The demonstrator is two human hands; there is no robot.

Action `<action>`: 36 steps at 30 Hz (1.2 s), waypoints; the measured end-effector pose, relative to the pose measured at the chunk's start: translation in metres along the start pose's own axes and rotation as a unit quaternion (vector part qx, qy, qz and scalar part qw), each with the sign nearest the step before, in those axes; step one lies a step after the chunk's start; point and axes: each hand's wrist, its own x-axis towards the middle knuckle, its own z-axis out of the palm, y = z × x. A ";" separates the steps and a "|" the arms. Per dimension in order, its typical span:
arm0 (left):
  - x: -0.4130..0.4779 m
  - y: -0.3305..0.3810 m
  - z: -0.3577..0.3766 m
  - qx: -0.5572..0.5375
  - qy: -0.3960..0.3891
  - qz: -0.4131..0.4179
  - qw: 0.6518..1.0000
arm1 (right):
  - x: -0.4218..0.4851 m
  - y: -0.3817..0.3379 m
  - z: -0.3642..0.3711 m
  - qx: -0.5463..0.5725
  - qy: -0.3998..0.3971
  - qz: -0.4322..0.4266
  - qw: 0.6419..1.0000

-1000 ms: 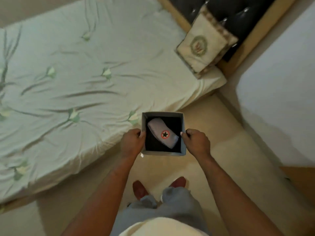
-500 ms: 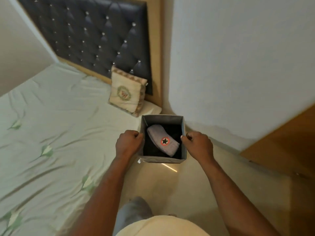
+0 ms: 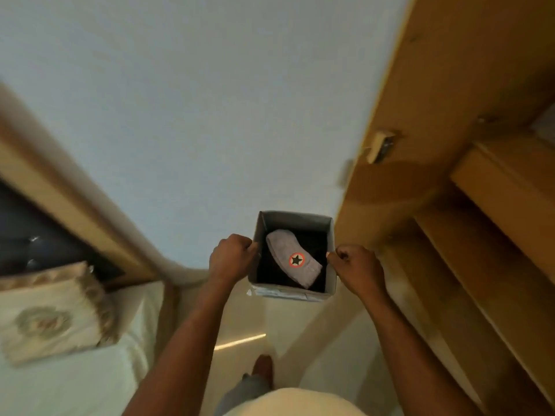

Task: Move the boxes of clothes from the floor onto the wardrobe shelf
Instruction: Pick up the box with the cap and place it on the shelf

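Box: small square grey open-topped box (image 3: 295,220) with thin, flat, card-like walls and a crumpled pale strip along its near bottom edge; held in the air above the floor, just left of the wardrobe
Contents: soft, ribbed, light grey folded garment (image 3: 282,247) with a black star in a red ring, lying aslant on dark cloth (image 3: 315,240)
Left hand (image 3: 231,258): fingers curled tight, gripping the box's left rim
Right hand (image 3: 357,267): fingers curled, pinching the right rim
Wardrobe: smooth orange-brown wooden wardrobe (image 3: 450,85) at right, open, with flat plank shelves (image 3: 495,193) and a small pale fitting (image 3: 380,145) on its side panel
Wall: matt pale blue-white wall (image 3: 210,100) behind the box
Bed: white-sheeted bed (image 3: 75,382) at left with a square cream embroidered cushion (image 3: 51,316) against a dark tufted headboard (image 3: 36,235)
Floor: glossy cream floor (image 3: 240,325); a reddish-brown shoe (image 3: 262,366) below the box
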 end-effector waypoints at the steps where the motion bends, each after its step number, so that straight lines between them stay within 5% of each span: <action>1: 0.022 0.020 0.005 0.008 -0.019 0.034 0.999 | 0.008 0.008 -0.012 0.004 0.026 0.032 0.999; 13: 0.111 0.225 0.124 0.054 -0.196 0.266 0.942 | 0.011 0.146 -0.103 0.043 0.182 0.271 0.944; 30: 0.110 0.540 0.291 0.050 -0.200 0.466 0.860 | 0.043 0.344 -0.297 0.051 0.315 0.370 0.873; 36: 0.113 0.630 0.325 0.015 -0.213 0.469 0.857 | 0.072 0.387 -0.340 0.036 0.371 0.405 0.835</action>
